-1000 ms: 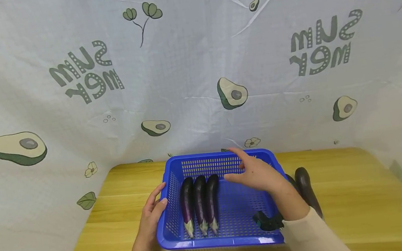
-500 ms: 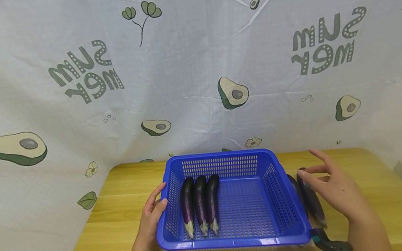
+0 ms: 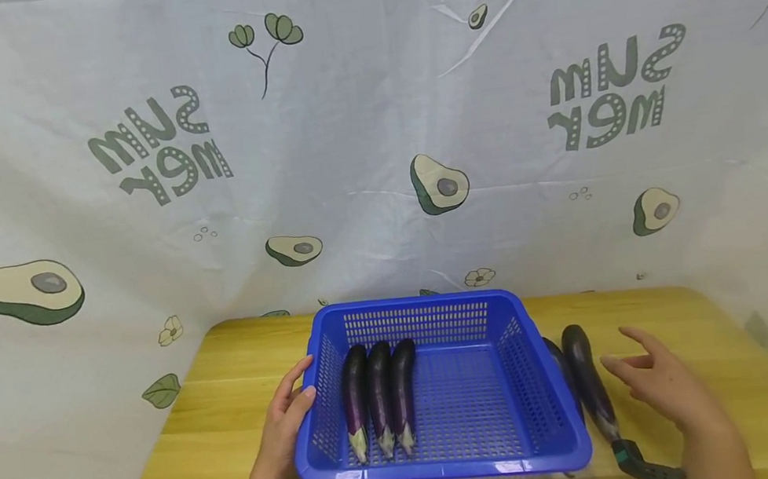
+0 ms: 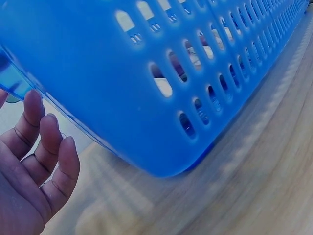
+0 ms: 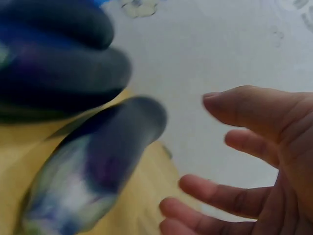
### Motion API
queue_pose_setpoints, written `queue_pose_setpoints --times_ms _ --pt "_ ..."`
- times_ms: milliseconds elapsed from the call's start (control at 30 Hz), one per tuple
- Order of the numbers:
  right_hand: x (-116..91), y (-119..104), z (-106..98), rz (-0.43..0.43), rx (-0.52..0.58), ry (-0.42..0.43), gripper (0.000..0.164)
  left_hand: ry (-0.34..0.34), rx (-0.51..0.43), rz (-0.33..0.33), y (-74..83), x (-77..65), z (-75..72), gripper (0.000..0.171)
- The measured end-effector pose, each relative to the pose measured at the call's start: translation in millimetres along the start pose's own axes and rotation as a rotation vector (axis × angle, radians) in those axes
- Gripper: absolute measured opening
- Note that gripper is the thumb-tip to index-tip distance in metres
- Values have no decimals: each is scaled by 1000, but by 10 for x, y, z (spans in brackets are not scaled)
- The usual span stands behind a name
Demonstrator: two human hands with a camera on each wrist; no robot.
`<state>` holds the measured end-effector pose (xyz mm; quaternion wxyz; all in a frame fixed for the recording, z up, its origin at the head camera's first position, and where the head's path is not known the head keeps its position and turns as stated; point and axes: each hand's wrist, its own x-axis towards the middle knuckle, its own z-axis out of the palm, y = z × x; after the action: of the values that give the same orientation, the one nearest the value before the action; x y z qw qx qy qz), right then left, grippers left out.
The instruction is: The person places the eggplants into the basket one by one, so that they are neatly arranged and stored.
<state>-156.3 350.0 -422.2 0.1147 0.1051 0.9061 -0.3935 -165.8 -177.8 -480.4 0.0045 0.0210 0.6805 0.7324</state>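
A blue plastic basket (image 3: 446, 471) stands on the table with three purple eggplants (image 3: 381, 398) side by side in its left half. My left hand (image 3: 284, 425) touches the basket's left rim with its fingertips; the left wrist view has its loosely bent fingers (image 4: 66, 169) beside the blue wall. Outside the right wall lies an eggplant (image 3: 588, 382), and another eggplant (image 3: 564, 369) is partly hidden behind the basket's side. Just right of these, my right hand (image 3: 671, 388) is spread, holding nothing. In the right wrist view the nearest eggplant (image 5: 122, 142) is blurred, apart from the fingers.
The wooden table (image 3: 230, 383) extends on both sides of the basket. Behind it hangs a pale cloth (image 3: 356, 116) printed with avocados and lettering. A black wrist mount (image 3: 641, 467) crosses near the outer eggplant's stem end.
My right hand has moved from above the basket out to the right, past the outer eggplants, and now sits a little lower beside them. The left hand has stayed at the rim.
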Motion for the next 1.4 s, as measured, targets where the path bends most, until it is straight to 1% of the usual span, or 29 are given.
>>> queue_pose_setpoints --times_ms 167,333,633,900,1033,1133,1300,1400 --pt "103 57 130 -17 -47 -36 93 -4 -19 5 0 -8 -19 52" --pt "132 5 206 -31 -60 -47 91 -10 -12 18 -5 -3 -15 51" --pt "154 -57 278 -30 -123 -49 85 -6 -21 7 -34 10 12 53" --pt "191 -66 337 -51 -100 -62 81 2 -21 1 -33 5 -1 53" --pt "193 -63 337 -52 -106 -60 81 -3 -13 9 -30 5 -4 53" --pt "189 -56 336 -50 -122 -47 80 -2 -9 12 -28 5 -5 53" --pt "173 -57 327 -54 -71 -27 80 -7 -26 1 -22 1 -7 53" --pt "145 -68 300 -57 -48 8 82 -11 -35 -4 -21 -4 -10 52"
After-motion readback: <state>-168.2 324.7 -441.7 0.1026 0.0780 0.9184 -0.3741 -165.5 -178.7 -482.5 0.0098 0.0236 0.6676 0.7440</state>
